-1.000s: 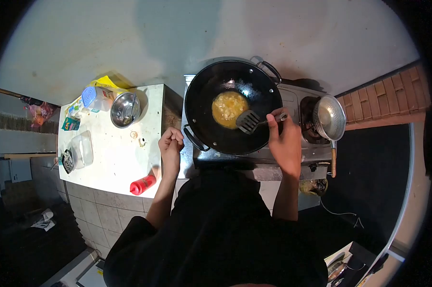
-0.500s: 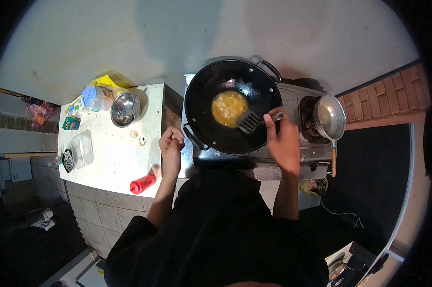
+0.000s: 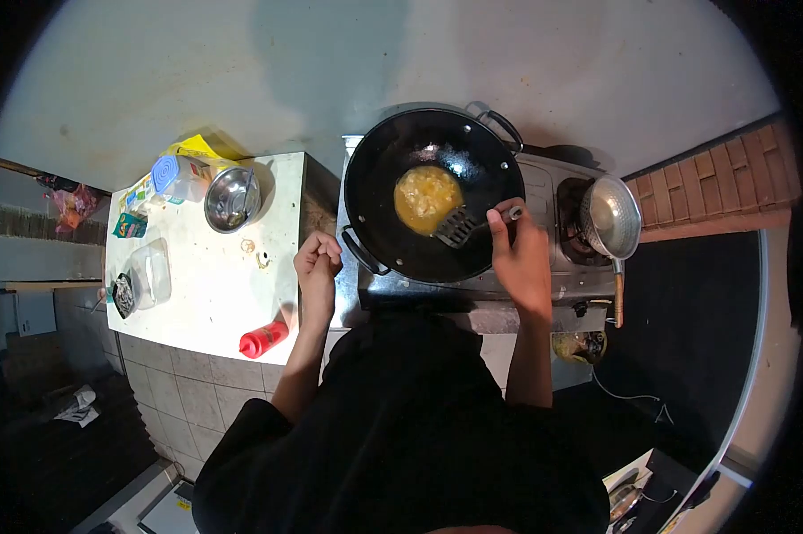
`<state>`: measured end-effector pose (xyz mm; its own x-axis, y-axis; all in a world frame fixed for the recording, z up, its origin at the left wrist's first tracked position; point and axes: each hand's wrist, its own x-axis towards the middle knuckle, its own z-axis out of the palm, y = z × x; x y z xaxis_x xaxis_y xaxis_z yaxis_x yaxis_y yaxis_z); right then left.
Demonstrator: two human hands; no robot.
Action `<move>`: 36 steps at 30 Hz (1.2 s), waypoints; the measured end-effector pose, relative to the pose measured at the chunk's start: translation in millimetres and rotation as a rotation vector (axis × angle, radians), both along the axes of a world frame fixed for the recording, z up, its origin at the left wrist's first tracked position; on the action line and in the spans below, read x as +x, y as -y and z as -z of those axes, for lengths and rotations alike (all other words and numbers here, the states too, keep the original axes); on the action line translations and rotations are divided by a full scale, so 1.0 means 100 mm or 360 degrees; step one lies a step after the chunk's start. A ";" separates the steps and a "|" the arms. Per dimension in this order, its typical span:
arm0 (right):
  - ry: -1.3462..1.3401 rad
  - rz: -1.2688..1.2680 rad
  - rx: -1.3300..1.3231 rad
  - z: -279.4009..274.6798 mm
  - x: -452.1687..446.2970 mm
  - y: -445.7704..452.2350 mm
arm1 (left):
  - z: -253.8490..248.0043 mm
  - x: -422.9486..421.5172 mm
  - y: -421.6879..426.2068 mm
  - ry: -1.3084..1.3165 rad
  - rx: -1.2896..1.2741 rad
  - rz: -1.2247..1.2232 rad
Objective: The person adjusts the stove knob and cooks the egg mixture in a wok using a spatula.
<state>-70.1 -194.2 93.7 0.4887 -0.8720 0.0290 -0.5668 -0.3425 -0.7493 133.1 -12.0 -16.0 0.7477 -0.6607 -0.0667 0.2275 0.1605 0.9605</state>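
A black wok point(image 3: 375, 169) with two loop handles sits on the stove. At its bottom lies a pool of yellow, frying food point(image 3: 426, 194) in oil. My right hand point(image 3: 522, 254) is closed around the handle of a dark slotted spatula point(image 3: 456, 227), whose blade touches the lower right edge of the food. Beside the wok's left loop handle, my left hand point(image 3: 317, 260) hovers with its fingers curled in and nothing visible in them.
On the right burner stands a hammered saucepan point(image 3: 617, 222) with a wooden handle. The white table point(image 3: 205, 294) at left holds a metal bowl point(image 3: 232, 200) with a utensil, a red squeeze bottle point(image 3: 264, 340), a clear container point(image 3: 155, 276) and a blue-lidded tub point(image 3: 179, 180). A wall rises behind the stove.
The spatula blade has shifted slightly left and up, to the edge of the food, and is tilted a little differently. My left hand stays almost still.
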 end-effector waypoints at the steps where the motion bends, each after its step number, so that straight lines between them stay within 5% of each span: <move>1: 0.0007 0.0003 0.0034 0.02 0.01 0.00 | -0.01 -0.01 0.00 -0.0006 -0.0007 -0.0001; 36: 0.0118 0.0017 -0.0181 -0.27 0.06 0.08 | 0.08 -0.03 -0.01 -0.0064 -0.0033 -0.0024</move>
<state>-64.0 -202.1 120.3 0.4720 -0.8663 0.1637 -0.5153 -0.4218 -0.7461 129.6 -10.6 -24.3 0.7548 -0.6507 -0.0836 0.2633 0.1839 0.9470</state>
